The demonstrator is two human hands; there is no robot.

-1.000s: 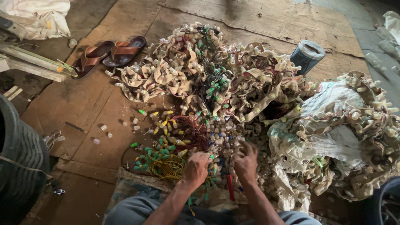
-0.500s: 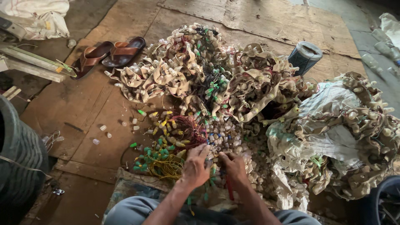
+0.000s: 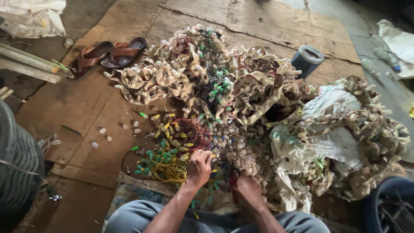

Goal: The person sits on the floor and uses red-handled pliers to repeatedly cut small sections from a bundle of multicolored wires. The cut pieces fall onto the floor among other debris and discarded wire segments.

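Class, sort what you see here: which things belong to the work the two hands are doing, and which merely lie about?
In the work:
left hand
right hand
heap of small capped bulbs on wires
yellow wires

Lying about:
brown sandals
dark tin
wooden sticks
white sack

Glossy plastic bulb caps (image 3: pixel 224 142) on thin wire, matt beige tape strips (image 3: pixel 172 80), rough cardboard floor sheets (image 3: pixel 86 108).
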